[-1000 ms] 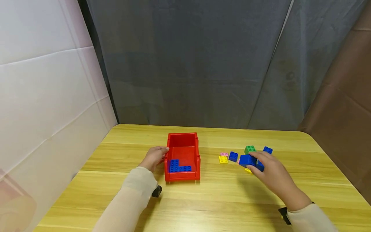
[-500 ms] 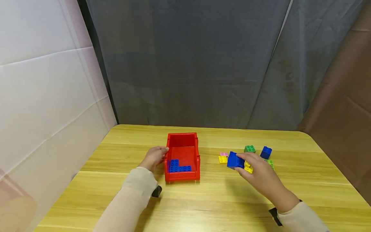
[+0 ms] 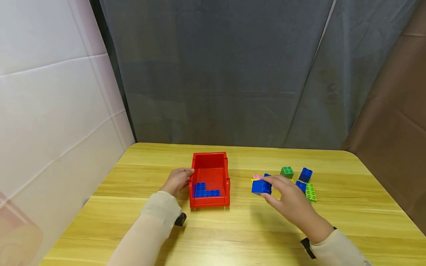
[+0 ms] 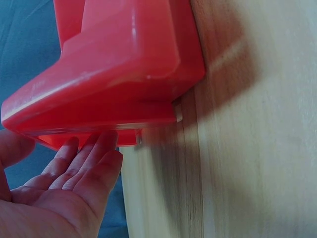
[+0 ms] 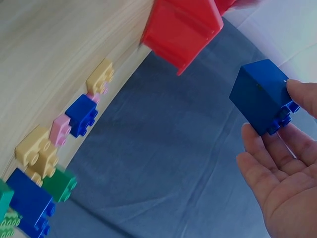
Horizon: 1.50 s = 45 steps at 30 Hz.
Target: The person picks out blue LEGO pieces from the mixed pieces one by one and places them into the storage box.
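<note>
My left hand (image 3: 177, 181) grips the left rim of a red, open-topped plastic bin (image 3: 209, 202), thumb at the edge and fingertips against the outer side. My right hand (image 3: 294, 201) pinches a blue plastic brick (image 3: 259, 187) above the table, its studs turned toward my palm. From that brick the bin lies to my left, well apart and slightly farther left than the pink brick (image 3: 257, 177). Its long axis runs away from me, and my left hand is the nearer of the 2. Studded blue pieces (image 3: 200, 188) form an L in its near left corner. Beyond my right hand sit a green plastic brick (image 3: 287, 172) and a taller blue block (image 3: 305, 174); a flat lime-green piece (image 3: 311, 192) lies to its right. Grey cloth (image 3: 213, 74) hangs behind the wood-grain table (image 3: 233, 240).
</note>
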Motion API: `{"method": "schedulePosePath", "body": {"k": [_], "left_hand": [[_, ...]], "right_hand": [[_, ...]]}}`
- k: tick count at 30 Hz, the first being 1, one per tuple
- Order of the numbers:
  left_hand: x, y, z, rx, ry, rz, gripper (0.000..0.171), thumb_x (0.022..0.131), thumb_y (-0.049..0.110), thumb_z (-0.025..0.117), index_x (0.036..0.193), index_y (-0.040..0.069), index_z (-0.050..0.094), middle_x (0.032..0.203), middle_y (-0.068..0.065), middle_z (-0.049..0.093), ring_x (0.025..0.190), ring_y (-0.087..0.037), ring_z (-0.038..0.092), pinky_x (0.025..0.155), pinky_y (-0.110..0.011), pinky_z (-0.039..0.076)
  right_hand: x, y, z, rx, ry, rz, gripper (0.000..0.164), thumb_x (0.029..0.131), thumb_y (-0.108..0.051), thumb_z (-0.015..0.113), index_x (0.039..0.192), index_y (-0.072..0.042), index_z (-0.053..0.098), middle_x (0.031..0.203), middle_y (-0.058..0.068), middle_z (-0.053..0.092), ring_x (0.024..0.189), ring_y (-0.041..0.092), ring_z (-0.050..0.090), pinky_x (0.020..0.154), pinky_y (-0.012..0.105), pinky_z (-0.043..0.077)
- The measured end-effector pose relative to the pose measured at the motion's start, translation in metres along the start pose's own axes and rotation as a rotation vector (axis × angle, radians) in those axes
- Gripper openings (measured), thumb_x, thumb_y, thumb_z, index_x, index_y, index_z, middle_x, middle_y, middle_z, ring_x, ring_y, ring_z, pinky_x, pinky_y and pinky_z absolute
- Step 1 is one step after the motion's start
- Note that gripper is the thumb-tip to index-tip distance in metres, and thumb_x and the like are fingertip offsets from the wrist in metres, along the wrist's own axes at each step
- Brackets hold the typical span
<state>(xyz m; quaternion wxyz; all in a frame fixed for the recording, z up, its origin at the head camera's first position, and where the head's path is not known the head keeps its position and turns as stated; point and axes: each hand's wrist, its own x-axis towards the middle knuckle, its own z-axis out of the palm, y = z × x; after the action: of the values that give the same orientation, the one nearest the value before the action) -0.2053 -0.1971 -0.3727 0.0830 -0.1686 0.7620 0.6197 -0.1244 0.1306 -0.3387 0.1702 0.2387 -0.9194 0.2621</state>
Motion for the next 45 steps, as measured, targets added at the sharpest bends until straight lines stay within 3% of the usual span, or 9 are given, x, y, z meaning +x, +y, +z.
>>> {"method": "schedulePosePath", "body": {"k": [8, 15, 23, 31, 45], "left_hand": [[-0.002, 0.001, 0.000, -0.004, 0.008, 0.005, 0.042, 0.102, 0.022, 0.046, 0.133, -0.006, 0.050, 0.130, -0.021, 0.053, 0.118, -0.035, 0.049, 0.106, -0.045, 0.040], [-0.001, 0.000, 0.001, 0.002, 0.011, 0.001, 0.041, 0.102, 0.021, 0.045, 0.133, -0.006, 0.049, 0.132, -0.022, 0.052, 0.120, -0.036, 0.048, 0.107, -0.045, 0.039], [0.000, 0.000, 0.002, 0.004, 0.015, 0.002, 0.041, 0.102, 0.021, 0.045, 0.134, -0.005, 0.049, 0.130, -0.021, 0.052, 0.118, -0.034, 0.048, 0.106, -0.044, 0.040], [-0.002, 0.001, 0.002, 0.006, 0.012, -0.002, 0.042, 0.102, 0.021, 0.045, 0.134, -0.005, 0.049, 0.129, -0.021, 0.052, 0.117, -0.034, 0.048, 0.106, -0.044, 0.040], [-0.003, 0.004, 0.001, 0.019, 0.012, -0.016, 0.042, 0.102, 0.022, 0.045, 0.136, -0.003, 0.048, 0.135, -0.020, 0.050, 0.124, -0.036, 0.046, 0.108, -0.045, 0.038]], "right_hand": [[0.004, -0.008, 0.007, 0.040, -0.003, -0.013, 0.047, 0.081, -0.014, 0.078, 0.126, -0.011, 0.064, 0.120, 0.011, 0.063, 0.108, 0.030, 0.062, 0.084, 0.043, 0.055], [0.009, -0.017, 0.015, 0.058, -0.016, -0.009, 0.044, 0.081, -0.018, 0.078, 0.122, -0.006, 0.065, 0.123, 0.010, 0.064, 0.114, 0.030, 0.059, 0.090, 0.044, 0.053], [0.011, -0.023, 0.022, 0.100, -0.038, 0.018, 0.043, 0.082, -0.020, 0.077, 0.121, -0.007, 0.065, 0.125, 0.013, 0.063, 0.117, 0.033, 0.057, 0.097, 0.063, 0.040], [0.019, -0.030, 0.029, 0.124, -0.054, 0.006, 0.042, 0.083, -0.020, 0.076, 0.122, -0.007, 0.065, 0.122, 0.009, 0.063, 0.114, 0.028, 0.059, 0.092, 0.044, 0.052], [0.032, -0.046, 0.043, 0.187, -0.079, -0.016, 0.044, 0.083, -0.020, 0.076, 0.124, -0.010, 0.065, 0.123, 0.007, 0.063, 0.115, 0.026, 0.059, 0.093, 0.043, 0.051]]}}
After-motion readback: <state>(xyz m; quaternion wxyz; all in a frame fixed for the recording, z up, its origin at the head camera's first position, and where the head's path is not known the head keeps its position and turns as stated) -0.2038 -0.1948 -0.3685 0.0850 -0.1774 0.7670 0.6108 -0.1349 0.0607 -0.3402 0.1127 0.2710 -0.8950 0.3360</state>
